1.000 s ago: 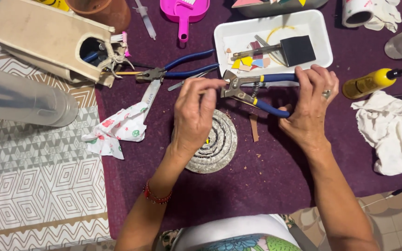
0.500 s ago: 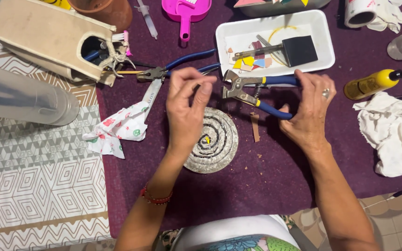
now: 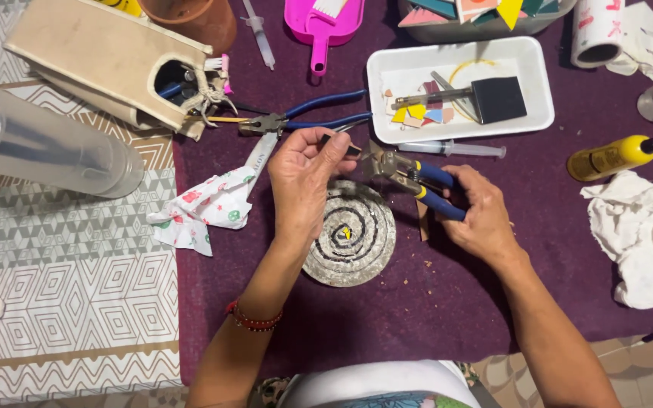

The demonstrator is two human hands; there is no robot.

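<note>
My left hand pinches a small dark tile piece at its fingertips, held up to the jaws of blue-handled nippers. My right hand is closed around the nippers' handles, jaws pointing left toward the piece. Just below both hands lies a round grey spiral disc with a tiny yellow chip at its centre, resting on the purple cloth.
A white tray holds coloured tile bits and a black foam brush. Blue pliers, a syringe, a yellow glue bottle, white rags, a beige box, a clear cylinder and a pink dustpan surround the work.
Both hands shifted slightly left and down relative to the disc; the left hand now holds a dark piece right at the nippers' jaws. The right hand slid lower on the handles.
</note>
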